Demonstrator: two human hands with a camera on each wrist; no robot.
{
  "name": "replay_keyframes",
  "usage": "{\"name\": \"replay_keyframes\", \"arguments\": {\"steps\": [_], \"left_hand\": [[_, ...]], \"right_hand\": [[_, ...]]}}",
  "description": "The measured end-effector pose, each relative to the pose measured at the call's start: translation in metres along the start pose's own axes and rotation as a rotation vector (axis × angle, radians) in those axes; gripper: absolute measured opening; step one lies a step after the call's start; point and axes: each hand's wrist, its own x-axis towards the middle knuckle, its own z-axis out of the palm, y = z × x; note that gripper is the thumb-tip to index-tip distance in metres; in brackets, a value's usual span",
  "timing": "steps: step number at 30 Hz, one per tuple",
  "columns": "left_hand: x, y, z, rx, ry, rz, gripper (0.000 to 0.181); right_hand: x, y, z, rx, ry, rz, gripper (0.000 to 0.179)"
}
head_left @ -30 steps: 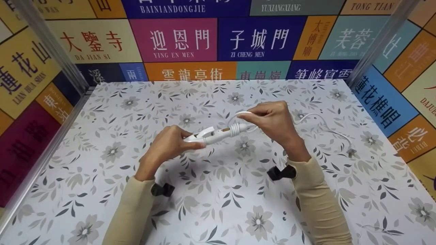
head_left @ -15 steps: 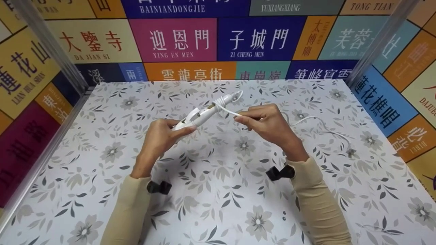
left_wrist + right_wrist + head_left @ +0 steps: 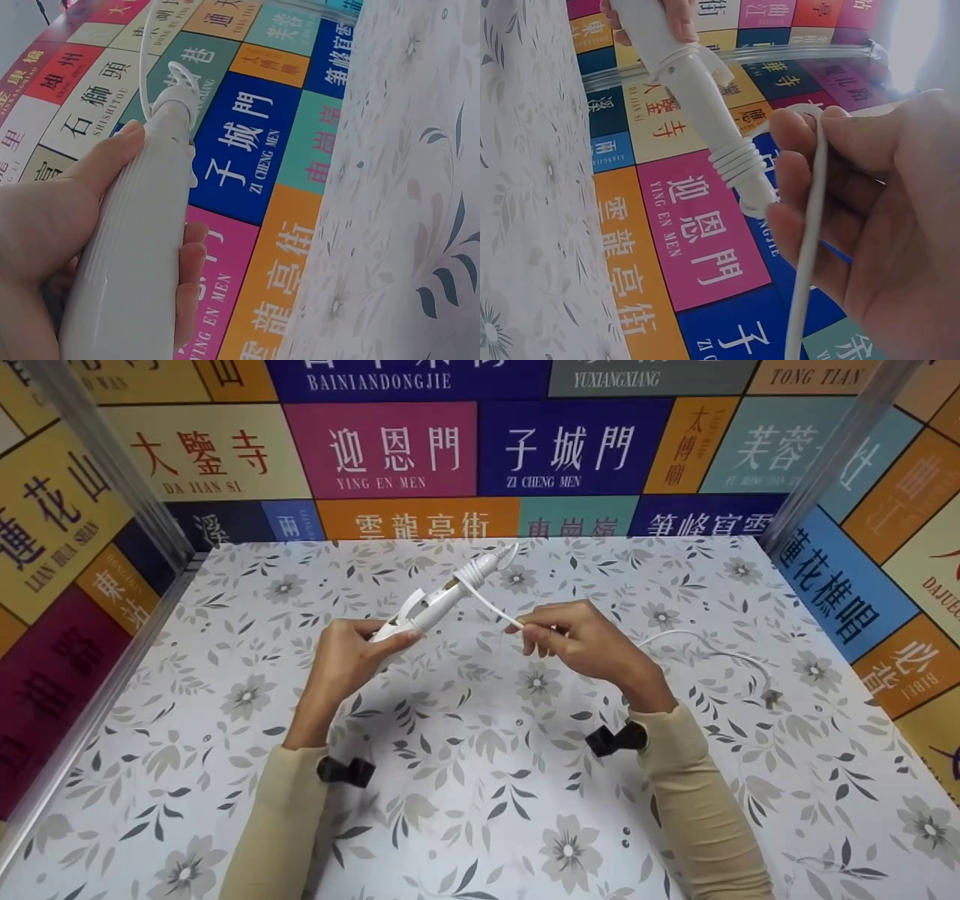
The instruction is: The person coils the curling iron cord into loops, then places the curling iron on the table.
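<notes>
Printed wall panels (image 3: 382, 450): stretch behind and along both sides, lettered over blocks of yellow, pink, orange, teal and navy.
Floral tabletop (image 3: 465, 780): spreads beneath both hands, white with grey flowers and leaves.
Beige sleeves (image 3: 281, 817): reach in from the near edge, one on either side.
White handheld appliance (image 3: 435, 611): slants above the tabletop, with the thick end inside the left palm and the narrow end pointing away and to the right; lies ahead and to the left of the right hand, apart from it.
Left hand (image 3: 349, 664): curls round the thick part of the appliance, with thumb along one side and fingers wrapped round the other.
Right hand (image 3: 585, 641): pinches the cord between thumb and index finger, with the other fingers loosely bent.
White cord (image 3: 814, 210): runs nearly straight from appliance to right hand, then reappears beyond the wrist and curves over the tabletop.
Black wrist mounts (image 3: 347, 772): sit on the inner side of each cuff.
Cord coil (image 3: 736, 160): wraps the narrow end in several close turns, near a loop at the tip.
White lever (image 3: 412, 603): juts from the appliance, just beyond the left hand.
Plug-like cord end (image 3: 772, 700): rests on the tabletop, well right of the right hand; too small to make out clearly.
</notes>
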Motion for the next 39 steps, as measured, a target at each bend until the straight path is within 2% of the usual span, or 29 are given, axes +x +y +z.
{"name": "replay_keyframes", "arguments": {"steps": [5, 9, 16, 23, 32, 36, 39], "left_hand": [[0.0, 0.001, 0.0, -0.012, 0.006, -0.028, 0.063], [-0.001, 0.003, -0.001, -0.024, 0.011, -0.034, 0.058], [-0.001, 0.006, -0.002, -0.037, -0.013, -0.045, 0.054], [-0.002, 0.008, -0.005, -0.069, -0.079, -0.048, 0.059], [-0.003, 0.007, -0.009, -0.063, -0.148, 0.018, 0.054], [-0.003, 0.006, -0.009, -0.062, -0.198, 0.023, 0.053], [-0.004, 0.006, -0.008, -0.054, -0.248, 0.034, 0.049]], "right_hand": [[0.002, 0.007, 0.001, -0.011, -0.095, 0.014, 0.02], [0.004, 0.014, 0.004, -0.025, -0.164, 0.076, 0.021], [0.008, 0.038, 0.01, -0.005, -0.162, 0.234, 0.023], [0.007, 0.059, 0.014, 0.033, -0.184, 0.303, 0.028], [0.013, 0.072, 0.022, 0.041, -0.061, 0.412, 0.033], [0.016, 0.075, 0.026, 0.059, -0.003, 0.47, 0.043], [0.017, 0.077, 0.027, 0.059, 0.064, 0.519, 0.043]]}}
